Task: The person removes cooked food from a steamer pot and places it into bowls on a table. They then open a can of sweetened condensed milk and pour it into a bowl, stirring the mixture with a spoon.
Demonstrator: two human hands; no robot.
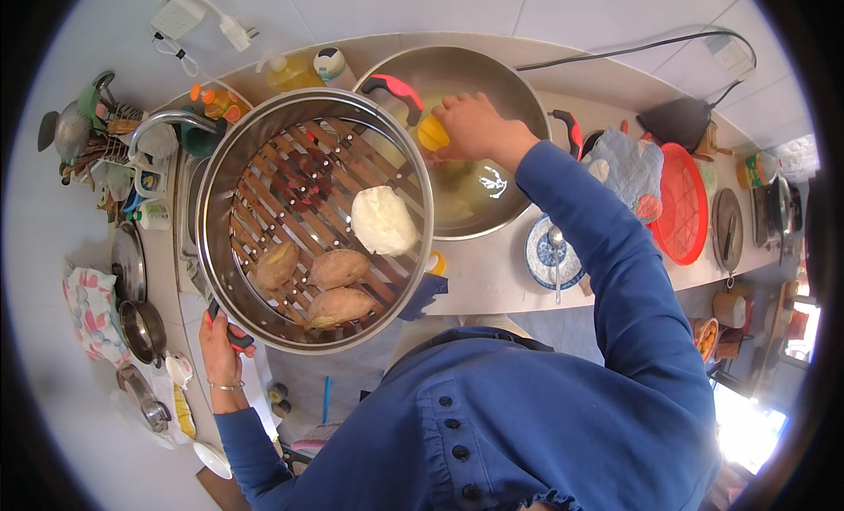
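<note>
My left hand (223, 347) grips the red and black handle of a metal steamer basket (427, 247), raised and tilted over the sink and counter edge. On its brown slatted rack lie a pale lump of dough or bun (384, 221) and several brown sweet potatoes (339, 268). My right hand (476, 125) reaches over a wide metal pan (484, 224) holding yellowish liquid. Its fingers are around a yellow piece (433, 134), whose kind I cannot tell. The pan's near-left handle (395, 92) or the basket's far handle shows beside that hand.
A patterned bowl (535, 250) with a metal spoon (557, 263) stands right of the pan, near the counter's front edge. Farther right are a grey-blue cloth (623, 168) and a red plastic basket (693, 207). A curved faucet (158, 117) rises at the left.
</note>
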